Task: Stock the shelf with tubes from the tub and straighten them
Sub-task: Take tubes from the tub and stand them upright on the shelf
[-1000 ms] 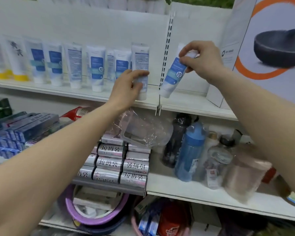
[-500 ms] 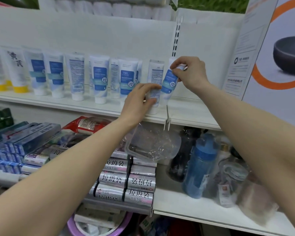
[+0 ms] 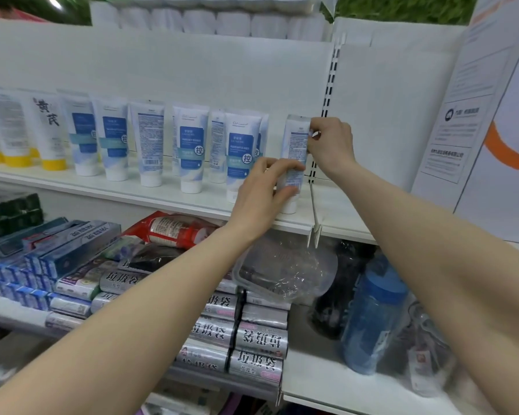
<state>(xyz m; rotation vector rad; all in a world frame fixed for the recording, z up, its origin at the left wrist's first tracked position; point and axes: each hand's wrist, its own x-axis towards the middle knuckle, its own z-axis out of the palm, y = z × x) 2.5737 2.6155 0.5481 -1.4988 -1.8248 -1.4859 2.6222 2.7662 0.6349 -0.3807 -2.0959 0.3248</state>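
Both hands on end tube [image 3: 294, 163], upright on shelf [image 3: 168, 202]. Left hand [image 3: 261, 193] fingers curl round lower body; right hand [image 3: 330, 145] pinches top crimp. Long axis vertical, back label faces out.

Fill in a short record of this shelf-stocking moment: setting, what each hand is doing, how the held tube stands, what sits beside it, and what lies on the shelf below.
setting: white top shelf in a shop
left hand: grips the lower part of the end tube
right hand: pinches the top of the same tube
tube's stance: upright, cap down on the shelf, printed back facing out
beside it: row of white-and-blue tubes to the left, standing cap down
shelf below: silver rolls, blue bottle, toothpaste boxes
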